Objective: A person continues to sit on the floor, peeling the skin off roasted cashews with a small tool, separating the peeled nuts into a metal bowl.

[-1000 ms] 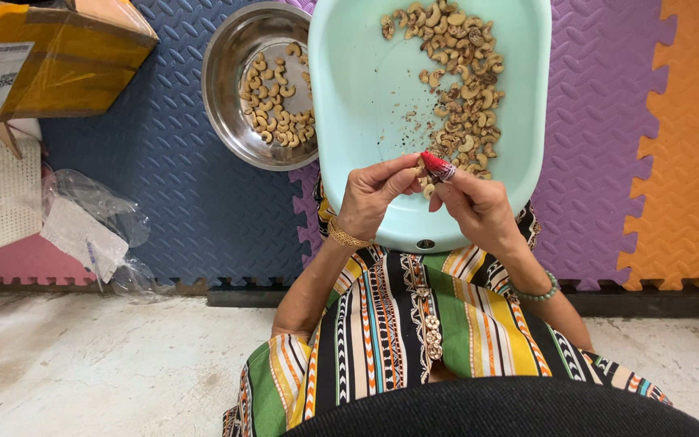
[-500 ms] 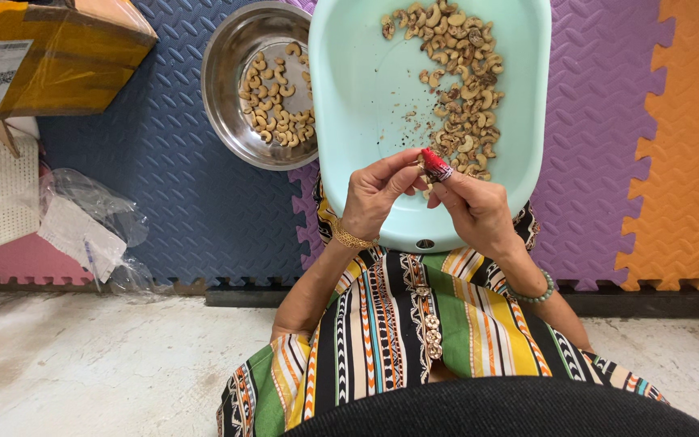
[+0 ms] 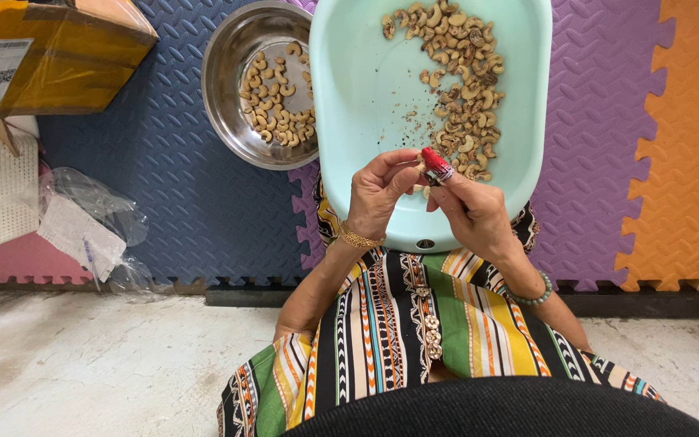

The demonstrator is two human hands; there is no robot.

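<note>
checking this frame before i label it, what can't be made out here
- Head view: what the left hand pinches is hidden by its own fingertips.
- Head view: the red tool in the right hand; its working end is covered by the fingers.
- Head view: basin, bowl and box are cut off by the top edge.

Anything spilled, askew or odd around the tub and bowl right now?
Nothing spilled: the cashews stay inside the light green tub and the steel bowl. Only brown crumbs dot the tub floor. A crumpled clear plastic bag lies loose on the blue mat beside a tilted cardboard box.
</note>
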